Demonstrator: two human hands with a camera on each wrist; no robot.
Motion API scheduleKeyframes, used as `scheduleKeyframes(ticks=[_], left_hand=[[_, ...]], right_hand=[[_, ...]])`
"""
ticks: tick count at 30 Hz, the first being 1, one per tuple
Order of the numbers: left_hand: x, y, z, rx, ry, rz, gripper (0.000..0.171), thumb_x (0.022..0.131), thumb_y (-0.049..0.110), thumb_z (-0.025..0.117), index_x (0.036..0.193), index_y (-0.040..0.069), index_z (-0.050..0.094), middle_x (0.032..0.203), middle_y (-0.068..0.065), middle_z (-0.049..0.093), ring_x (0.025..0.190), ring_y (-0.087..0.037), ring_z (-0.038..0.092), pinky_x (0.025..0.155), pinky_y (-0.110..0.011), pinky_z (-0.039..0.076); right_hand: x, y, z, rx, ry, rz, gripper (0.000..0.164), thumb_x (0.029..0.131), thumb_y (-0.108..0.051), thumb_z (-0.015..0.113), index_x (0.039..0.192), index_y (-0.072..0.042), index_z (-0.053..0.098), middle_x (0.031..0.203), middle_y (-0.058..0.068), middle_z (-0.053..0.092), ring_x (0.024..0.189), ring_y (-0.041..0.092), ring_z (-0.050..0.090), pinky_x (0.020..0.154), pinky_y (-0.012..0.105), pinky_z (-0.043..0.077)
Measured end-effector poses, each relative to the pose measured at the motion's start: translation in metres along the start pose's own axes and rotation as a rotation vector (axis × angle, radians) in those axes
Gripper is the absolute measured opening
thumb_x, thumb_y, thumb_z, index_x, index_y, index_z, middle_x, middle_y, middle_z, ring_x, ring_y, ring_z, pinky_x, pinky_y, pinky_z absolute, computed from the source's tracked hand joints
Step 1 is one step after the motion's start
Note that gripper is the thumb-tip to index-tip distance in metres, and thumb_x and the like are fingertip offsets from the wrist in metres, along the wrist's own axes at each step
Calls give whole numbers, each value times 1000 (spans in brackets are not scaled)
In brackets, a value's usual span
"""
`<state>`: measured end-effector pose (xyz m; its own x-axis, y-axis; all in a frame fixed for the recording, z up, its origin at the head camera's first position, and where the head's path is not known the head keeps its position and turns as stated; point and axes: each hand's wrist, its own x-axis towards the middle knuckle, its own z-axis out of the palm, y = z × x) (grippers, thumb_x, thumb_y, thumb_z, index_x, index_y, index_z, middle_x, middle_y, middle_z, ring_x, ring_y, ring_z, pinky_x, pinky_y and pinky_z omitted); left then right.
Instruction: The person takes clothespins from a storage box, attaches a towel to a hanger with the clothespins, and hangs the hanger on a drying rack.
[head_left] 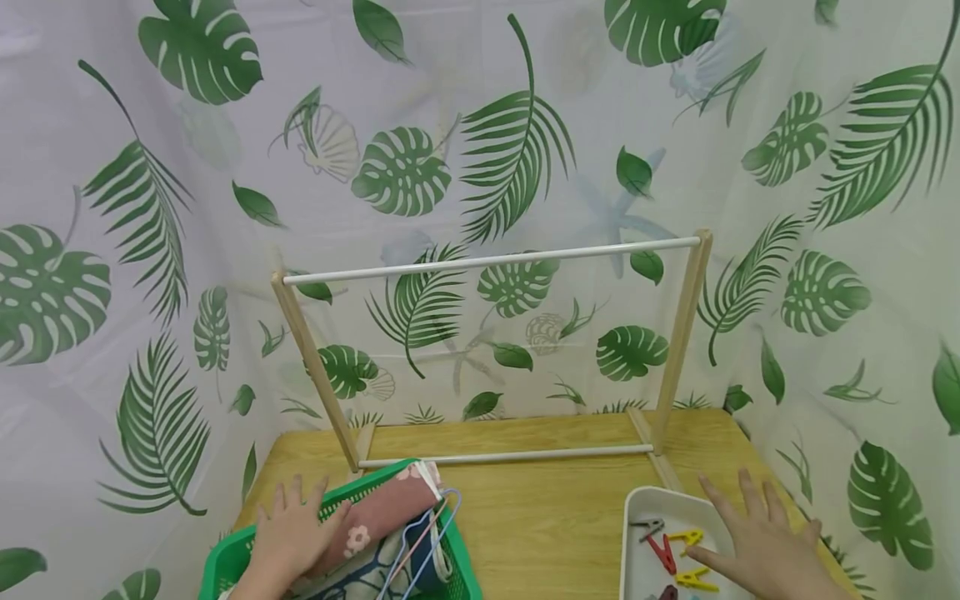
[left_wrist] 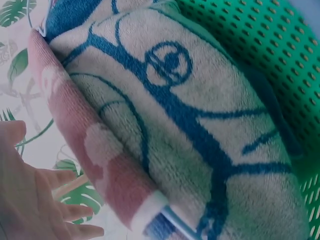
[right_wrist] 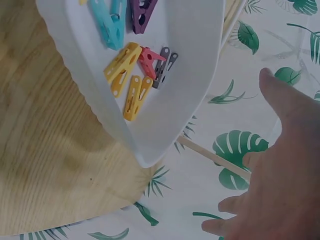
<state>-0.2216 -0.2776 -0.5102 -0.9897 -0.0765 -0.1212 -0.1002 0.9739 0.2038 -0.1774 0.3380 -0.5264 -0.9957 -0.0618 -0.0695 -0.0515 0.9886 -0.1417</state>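
My left hand (head_left: pixel 291 533), fingers spread, hovers over the left side of a green plastic basket (head_left: pixel 463 567). Inside the basket lie a pink towel (head_left: pixel 378 512) with pale flowers, a grey towel with blue lines (left_wrist: pixel 200 95), and thin hangers (head_left: pixel 420 542) on top. My right hand (head_left: pixel 765 542), also spread with nothing in it, is over the right side of a white tray (head_left: pixel 636 500). Several clothespins (right_wrist: pixel 122 65) in yellow, red, grey, teal and purple lie in the tray.
A wooden rack with a white top bar (head_left: pixel 487 262) and a white lower bar (head_left: pixel 510 456) stands at the back of the wooden table (head_left: pixel 540 517). Leaf-patterned curtains (head_left: pixel 450 183) enclose the table at the back and both sides.
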Motion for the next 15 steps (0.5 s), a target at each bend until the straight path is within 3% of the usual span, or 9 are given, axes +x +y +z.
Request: scheduleKeyframes(ticks=[9,15], left_hand=[[10,-16,-11,-55,-95,-5,82,108,62,42,152,-7,49,156,-48,34,145,-68,32,114,-82,34],[19,-26,-20,-86,-147,33,79,111,55,37,144,-15,52,149,-48,43,140,-66,41,112,-78,40]], right_hand=[[5,7,6,32,-132,31,109,92,-81,58,161,0,32,150,57,27,129,80,37,86,95,37],[14,21,15,98,-205,70,114,95,-78,57,158,12,30,140,61,34,116,79,48,82,87,48]])
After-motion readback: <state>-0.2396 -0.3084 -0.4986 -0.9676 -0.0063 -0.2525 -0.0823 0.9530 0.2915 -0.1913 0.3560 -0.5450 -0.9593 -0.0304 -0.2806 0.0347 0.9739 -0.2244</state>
